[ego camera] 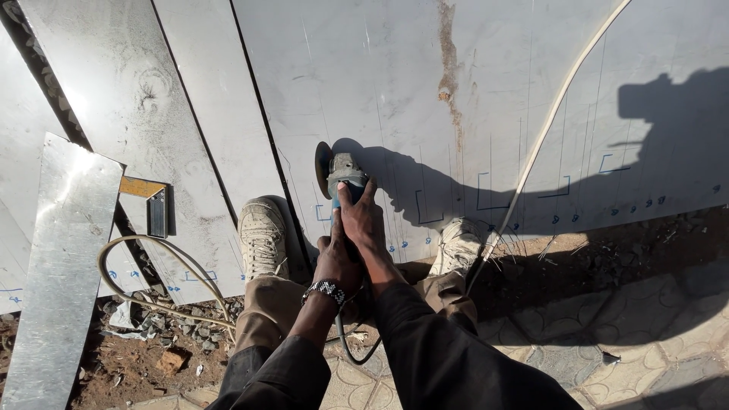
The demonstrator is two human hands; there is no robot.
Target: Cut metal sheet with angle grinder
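Both hands grip a blue-bodied angle grinder (pixel 339 178) with a round grey cutting disc, which sits on the near edge of a large pale sheet of metal (pixel 395 83) marked with blue pen brackets and dots. Nearer the disc, the right hand (pixel 361 216) wraps the grinder's body, thumb stretched forward along the casing. Just behind it, the left hand (pixel 337 262) closes round the grinder's tail; a black-and-white beaded bracelet (pixel 326 290) circles its wrist. To the grinder's left, a dusty pale shoe (pixel 262 237) rests on the sheet; to its right, another shoe (pixel 456 244) sits at the sheet's edge. A cream cable (pixel 543 137) crosses the sheet further right. Far left of the grinder lies a narrow bright metal strip (pixel 57 258).
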